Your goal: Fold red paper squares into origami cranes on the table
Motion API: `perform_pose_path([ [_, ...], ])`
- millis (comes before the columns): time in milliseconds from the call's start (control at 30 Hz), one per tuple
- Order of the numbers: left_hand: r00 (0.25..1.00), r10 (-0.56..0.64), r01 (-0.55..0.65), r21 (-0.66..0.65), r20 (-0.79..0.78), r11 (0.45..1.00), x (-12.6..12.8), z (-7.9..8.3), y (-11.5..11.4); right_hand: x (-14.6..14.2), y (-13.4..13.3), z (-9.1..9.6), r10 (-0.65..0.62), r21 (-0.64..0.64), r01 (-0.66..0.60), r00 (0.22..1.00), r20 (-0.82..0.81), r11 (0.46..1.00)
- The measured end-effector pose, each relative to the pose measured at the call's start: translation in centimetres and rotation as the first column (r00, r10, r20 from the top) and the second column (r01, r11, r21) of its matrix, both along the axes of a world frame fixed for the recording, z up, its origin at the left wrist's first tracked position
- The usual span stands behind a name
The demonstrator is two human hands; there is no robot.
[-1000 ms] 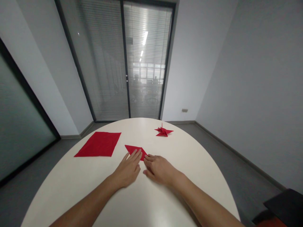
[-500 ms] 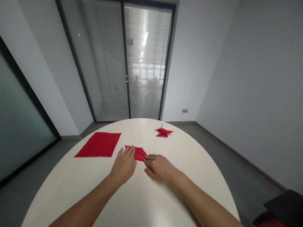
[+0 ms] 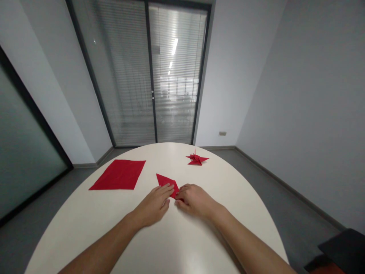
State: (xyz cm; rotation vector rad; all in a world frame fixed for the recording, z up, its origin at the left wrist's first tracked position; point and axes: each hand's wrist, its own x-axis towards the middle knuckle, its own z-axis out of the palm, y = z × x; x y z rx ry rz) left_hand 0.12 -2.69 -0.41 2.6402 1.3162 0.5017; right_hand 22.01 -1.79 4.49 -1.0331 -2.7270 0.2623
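Tabletop [image 3: 159, 249]: one sheet [image 3: 118, 175], one spiky figure [image 3: 196, 160], one folded paper [image 3: 165, 180] under flat left hand [image 3: 154, 205]; right hand [image 3: 196, 201], grip unclear

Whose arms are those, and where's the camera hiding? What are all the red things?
There's no robot here! These are a person's own bare arms. The camera sits on that person's head, looking forward and down, so you see what lies in front of them.

They are at a white table with a rounded edge. The left hand lies with its fingers across a small, folded piece of red paper. The right hand has its curled fingertips at that paper's right end; whether they pinch or just press is hard to tell.

Farther left lies a flat, four-sided red sheet. Toward the back, on the right, is a pointy, folded red shape. Neither hand touches those two.
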Motion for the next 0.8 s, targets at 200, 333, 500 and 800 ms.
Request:
perform_pose_path([
  [200, 0.998, 0.051, -0.049, 0.065, -0.023, 0.997, 0.5, 0.4, -0.1, 1.6, 1.0, 0.2, 0.095, -0.063, -0.094, 0.995, 0.009, 0.994],
  [333, 0.998, 0.053, -0.050, 0.080, -0.040, 0.996, 0.4, 0.2, -0.1, 2.1, 1.0, 0.9, 0.082, -0.080, -0.078, 0.996, 0.043, 0.994],
  [500, 0.999, 0.037, -0.035, 0.075, -0.033, 0.997, 0.1, -0.1, 0.0, 2.0, 0.8, 1.3, 0.047, -0.019, -0.046, 0.997, 0.053, 0.999],
  [800, 0.998, 0.018, -0.023, 0.094, 0.056, 0.995, 0.1, -0.1, -0.1, 1.5, 1.6, -1.5, -0.010, -0.021, 0.007, 0.991, -0.131, 1.000],
])
